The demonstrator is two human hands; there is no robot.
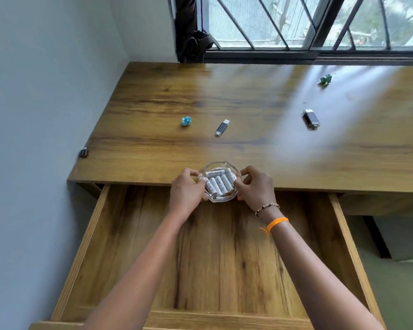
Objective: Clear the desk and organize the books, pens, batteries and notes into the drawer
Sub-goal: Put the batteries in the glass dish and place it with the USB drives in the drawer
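Centrally, a clear glass dish [219, 182] sat at the front edge of the tabletop [248, 96], overhanging the open drawer [224, 258]. Both hands held it by its rim. Left hand [186, 189]: fingers curled round the left side of the dish, thumb at the near rim. Right hand [254, 184]: fingers curled round the right side, fingertips at the rim. Each grip was therefore clenched on the dish, neither released.

Batteries [218, 181], white with printed labels, lay inside the dish: several side by side, one crosswise behind them. Exact count could not be read with certainty.

Right wrist carried a beaded bracelet [267, 207] and an orange thread band [277, 222].

Drawer was pulled well out beneath the tabletop edge; its wooden floor showed under both forearms.

Further back on the tabletop: a crumpled blue paper ball [186, 120], and just to its right a black USB stick [222, 127] with its metal plug bare. Well to the right lay a second dark USB stick [311, 118]. A crumpled green scrap [325, 80] lay far right, near the window [308, 22]. A small dark object [83, 152] rested at the left edge against the wall; its type could not be told.
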